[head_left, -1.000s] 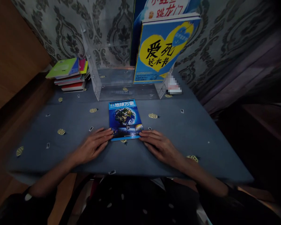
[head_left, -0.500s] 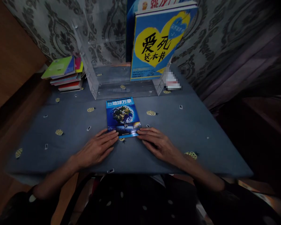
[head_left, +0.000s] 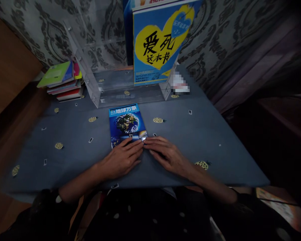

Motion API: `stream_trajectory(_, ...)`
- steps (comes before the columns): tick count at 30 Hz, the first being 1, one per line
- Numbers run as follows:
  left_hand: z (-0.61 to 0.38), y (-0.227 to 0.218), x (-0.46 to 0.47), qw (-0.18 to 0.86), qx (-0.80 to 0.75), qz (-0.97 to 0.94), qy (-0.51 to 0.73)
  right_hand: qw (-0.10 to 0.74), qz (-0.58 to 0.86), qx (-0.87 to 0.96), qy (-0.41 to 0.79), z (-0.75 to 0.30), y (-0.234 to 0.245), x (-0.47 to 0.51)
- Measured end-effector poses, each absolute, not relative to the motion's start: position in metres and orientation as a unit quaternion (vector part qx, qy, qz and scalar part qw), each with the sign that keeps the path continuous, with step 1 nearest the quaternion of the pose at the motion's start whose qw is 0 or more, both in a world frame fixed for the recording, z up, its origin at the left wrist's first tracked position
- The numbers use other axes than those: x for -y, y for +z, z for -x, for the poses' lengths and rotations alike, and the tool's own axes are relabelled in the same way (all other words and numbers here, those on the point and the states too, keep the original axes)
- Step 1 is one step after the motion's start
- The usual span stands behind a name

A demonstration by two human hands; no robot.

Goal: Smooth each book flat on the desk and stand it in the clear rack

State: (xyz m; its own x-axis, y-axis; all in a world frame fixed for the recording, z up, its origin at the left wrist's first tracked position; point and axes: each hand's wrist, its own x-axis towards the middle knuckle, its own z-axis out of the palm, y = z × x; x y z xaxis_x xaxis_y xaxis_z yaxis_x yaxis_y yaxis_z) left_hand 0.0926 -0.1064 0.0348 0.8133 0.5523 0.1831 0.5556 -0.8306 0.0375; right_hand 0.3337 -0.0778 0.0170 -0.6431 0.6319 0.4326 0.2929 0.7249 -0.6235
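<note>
A small blue book with a picture of the Earth on its cover lies closed on the table. My left hand rests across its lower edge, fingers stretched out towards the lower right corner and hiding part of the cover. At that same corner, the fingertips of my right hand touch the book, its fingers extended and the thumb slightly apart. The fingertips of both hands nearly meet there. Neither hand is wrapped round anything.
Behind the book stands a clear acrylic book rack, holding a large blue and yellow book upright with others behind it. A stack of books sits at the back left. The table wears a grey-blue pineapple-print cloth.
My left hand has slid right along the book's lower edge, from its left corner towards the right one. My right hand stays at the right corner. The view has shifted slightly.
</note>
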Motion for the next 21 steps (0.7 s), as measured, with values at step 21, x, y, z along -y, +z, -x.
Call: stream_trajectory(21,-0.022,0.009,0.047,-0.057,0.556,0.795,-0.238,0.163,0.265,0.936,0.166,-0.258,0.025,0.031)
